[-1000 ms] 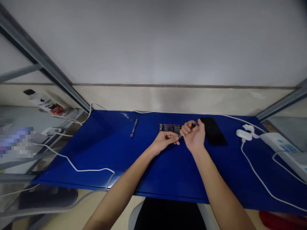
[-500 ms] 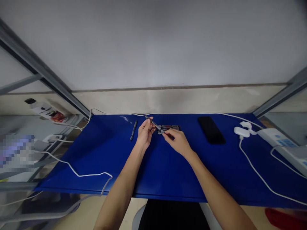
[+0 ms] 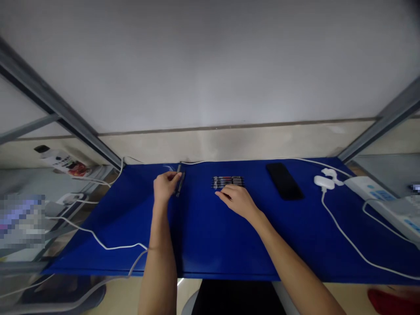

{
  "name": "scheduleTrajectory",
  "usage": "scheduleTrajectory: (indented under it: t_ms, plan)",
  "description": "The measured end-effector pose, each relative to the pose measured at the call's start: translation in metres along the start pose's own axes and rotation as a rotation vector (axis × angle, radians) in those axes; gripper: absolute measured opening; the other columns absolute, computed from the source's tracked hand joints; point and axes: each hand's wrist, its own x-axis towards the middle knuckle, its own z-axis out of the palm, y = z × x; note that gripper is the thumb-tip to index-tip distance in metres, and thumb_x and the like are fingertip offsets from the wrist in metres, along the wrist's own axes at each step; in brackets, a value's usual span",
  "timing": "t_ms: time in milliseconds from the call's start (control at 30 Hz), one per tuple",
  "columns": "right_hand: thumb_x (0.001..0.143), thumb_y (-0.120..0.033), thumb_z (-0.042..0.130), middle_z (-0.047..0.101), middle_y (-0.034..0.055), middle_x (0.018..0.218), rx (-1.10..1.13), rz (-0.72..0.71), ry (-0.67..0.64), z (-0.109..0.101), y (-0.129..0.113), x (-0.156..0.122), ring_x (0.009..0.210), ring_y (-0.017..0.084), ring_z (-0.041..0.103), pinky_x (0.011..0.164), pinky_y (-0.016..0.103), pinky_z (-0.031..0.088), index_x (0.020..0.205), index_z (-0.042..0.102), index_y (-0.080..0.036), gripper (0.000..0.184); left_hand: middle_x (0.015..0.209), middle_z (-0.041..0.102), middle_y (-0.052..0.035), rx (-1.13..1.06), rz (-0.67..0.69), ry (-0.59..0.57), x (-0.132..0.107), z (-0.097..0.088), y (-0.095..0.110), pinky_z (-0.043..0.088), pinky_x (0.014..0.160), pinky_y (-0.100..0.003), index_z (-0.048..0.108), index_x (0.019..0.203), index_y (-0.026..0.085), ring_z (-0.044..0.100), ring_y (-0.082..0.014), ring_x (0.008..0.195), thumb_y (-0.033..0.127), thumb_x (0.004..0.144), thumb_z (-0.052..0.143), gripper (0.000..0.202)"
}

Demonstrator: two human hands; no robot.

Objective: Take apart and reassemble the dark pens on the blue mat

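Row of pens (image 3: 227,179): several laid side by side on the blue surface (image 3: 210,238), just beyond the right hand (image 3: 239,202); the near edge is partly covered by its fingers.
Left hand (image 3: 166,187): thumb and fingers pinching a dark pen (image 3: 179,167); a second pen (image 3: 178,192) appears to lie alongside, though touching or apart cannot be told.
Right hand: fingers curled, thumb pointing towards the left hand; whether anything is gripped underneath cannot be told.
Risks: the second pen could roll if the left fingertips brush it; the row could skew if the right knuckles drag across it; the white cable (image 3: 114,248), which runs up to the left forearm, could snag if that arm swept outward.
Smartphone (image 3: 285,181): beyond and to the right of the right hand, apart from it; it seems at little risk.
Bottle (image 3: 64,161): dark-capped container with a printed label, well to the left of the left hand; its contents cannot be made out; the pens lie loose, outside it.
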Motion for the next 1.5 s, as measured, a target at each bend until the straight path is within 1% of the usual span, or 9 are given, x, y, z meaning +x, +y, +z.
scheduleTrajectory:
  t_ms: [100, 200, 433, 600, 800, 967, 1100, 1367, 1500]
  plan:
    - [0.098, -0.038, 0.047, 0.058, 0.0021, 0.064, 0.017, -0.005, 0.033, 0.0, 0.002, 0.0, 0.06, 0.015, 0.051, 0.056, 0.028, 0.032, 0.065, 0.059, -0.022, 0.039, 0.083, 0.075, -0.0051, 0.213, -0.053, 0.065, 0.012, -0.011, -0.025, 0.045, 0.069, -0.027, 0.076, 0.09, 0.019, 0.068, -0.0231, 0.082, 0.044, 0.078, 0.067, 0.029]
    - [0.096, -0.038, 0.05, 0.056, 0.0014, 0.062, 0.055, 0.007, 0.052, 0.001, 0.004, 0.0, 0.059, 0.015, 0.049, 0.055, 0.028, 0.03, 0.063, 0.057, -0.022, 0.037, 0.087, 0.076, -0.0074, 0.231, -0.121, 0.082, 0.014, -0.007, -0.035, 0.045, 0.071, -0.028, 0.077, 0.093, 0.019, 0.069, -0.0256, 0.086, 0.045, 0.076, 0.069, 0.032]
    - [0.097, -0.036, 0.049, 0.054, 0.0006, 0.061, 0.035, 0.022, 0.02, 0.001, 0.002, 0.0, 0.057, 0.014, 0.048, 0.055, 0.028, 0.028, 0.062, 0.054, -0.021, 0.038, 0.085, 0.075, -0.0079, 0.254, -0.16, 0.046, 0.012, 0.008, -0.03, 0.045, 0.07, -0.032, 0.078, 0.091, 0.024, 0.068, -0.0286, 0.086, 0.052, 0.072, 0.071, 0.035]
    - [0.095, -0.037, 0.052, 0.053, 0.0, 0.058, 0.098, 0.024, 0.05, 0.002, 0.002, 0.0, 0.055, 0.013, 0.046, 0.053, 0.028, 0.027, 0.06, 0.055, -0.021, 0.039, 0.084, 0.075, -0.0068, 0.233, -0.164, 0.023, 0.011, 0.012, -0.029, 0.044, 0.069, -0.03, 0.076, 0.088, 0.024, 0.068, -0.0258, 0.083, 0.05, 0.071, 0.071, 0.032]
    - [0.099, -0.038, 0.043, 0.056, 0.0014, 0.061, -0.034, 0.03, -0.025, 0.001, 0.0, 0.0, 0.057, 0.013, 0.048, 0.054, 0.028, 0.029, 0.063, 0.057, -0.02, 0.042, 0.088, 0.075, -0.006, 0.254, -0.172, 0.035, 0.009, 0.013, -0.028, 0.046, 0.071, -0.031, 0.076, 0.09, 0.025, 0.069, -0.0264, 0.086, 0.053, 0.073, 0.069, 0.033]
    - [0.1, -0.038, 0.041, 0.061, 0.0021, 0.065, -0.128, 0.056, -0.081, -0.002, -0.003, 0.0, 0.059, 0.013, 0.052, 0.057, 0.027, 0.032, 0.065, 0.058, -0.018, 0.044, 0.088, 0.075, -0.0043, 0.262, -0.101, 0.032, 0.009, 0.013, -0.027, 0.047, 0.071, -0.028, 0.075, 0.094, 0.025, 0.069, -0.0238, 0.087, 0.048, 0.075, 0.069, 0.031]
    - [0.101, -0.038, 0.041, 0.062, 0.002, 0.065, -0.151, 0.059, -0.101, -0.002, -0.003, 0.001, 0.06, 0.013, 0.054, 0.056, 0.027, 0.032, 0.066, 0.058, -0.018, 0.044, 0.09, 0.075, 0.0005, 0.25, -0.008, 0.046, 0.008, 0.013, -0.025, 0.047, 0.071, -0.027, 0.072, 0.102, 0.029, 0.069, -0.0204, 0.085, 0.04, 0.076, 0.07, 0.029]
    - [0.101, -0.038, 0.04, 0.061, 0.0018, 0.065, -0.15, 0.066, -0.12, -0.003, -0.004, 0.001, 0.059, 0.012, 0.053, 0.056, 0.026, 0.032, 0.066, 0.057, -0.018, 0.044, 0.09, 0.074, -0.0001, 0.232, -0.021, 0.029, 0.008, 0.013, -0.023, 0.048, 0.071, -0.027, 0.074, 0.097, 0.027, 0.068, -0.0206, 0.085, 0.04, 0.073, 0.074, 0.027]
    - [0.101, -0.038, 0.041, 0.061, 0.0013, 0.064, -0.141, 0.063, -0.125, -0.003, -0.005, 0.001, 0.059, 0.012, 0.053, 0.056, 0.025, 0.033, 0.065, 0.056, -0.017, 0.044, 0.089, 0.074, -0.0009, 0.237, 0.02, 0.033, 0.007, 0.016, -0.021, 0.049, 0.074, -0.028, 0.075, 0.096, 0.025, 0.069, -0.0208, 0.086, 0.038, 0.074, 0.074, 0.025]
